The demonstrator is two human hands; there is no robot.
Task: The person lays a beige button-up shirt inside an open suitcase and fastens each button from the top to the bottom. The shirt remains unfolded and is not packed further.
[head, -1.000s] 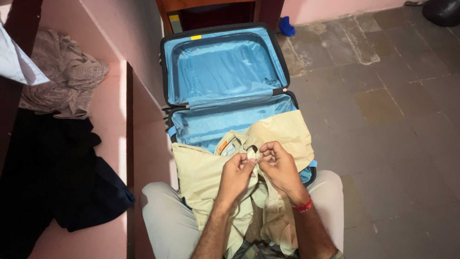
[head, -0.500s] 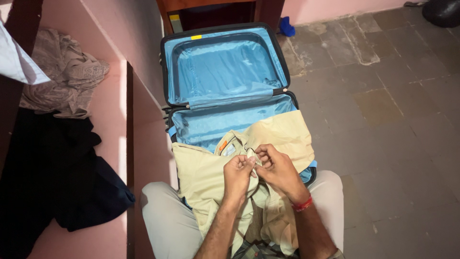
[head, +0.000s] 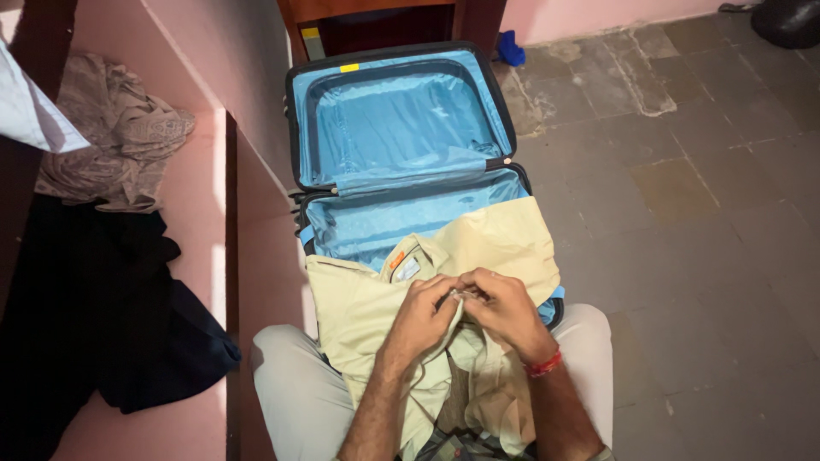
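Observation:
A pale yellow shirt [head: 359,307] lies across my lap and over the near edge of an open suitcase [head: 401,128] with blue lining. My left hand [head: 423,316] and my right hand [head: 504,312] meet at the shirt's front just below the collar, fingers pinched on the cloth, thumbs close together. A red thread band [head: 541,365] circles my right wrist. The shirt's collar with its small orange tag [head: 398,259] points toward the suitcase. What lies between my fingertips is too small to make out.
A pink shelf [head: 201,196] at the left holds a crumpled beige garment [head: 111,128] and a dark garment [head: 94,307]. White cloth [head: 30,107] hangs at the far left. Grey stone floor [head: 683,213] spreads to the right; a wooden furniture piece [head: 384,17] stands behind the suitcase.
Both hands have slid slightly down the shirt front toward me and closed nearer together. The shirt and suitcase stay where they were.

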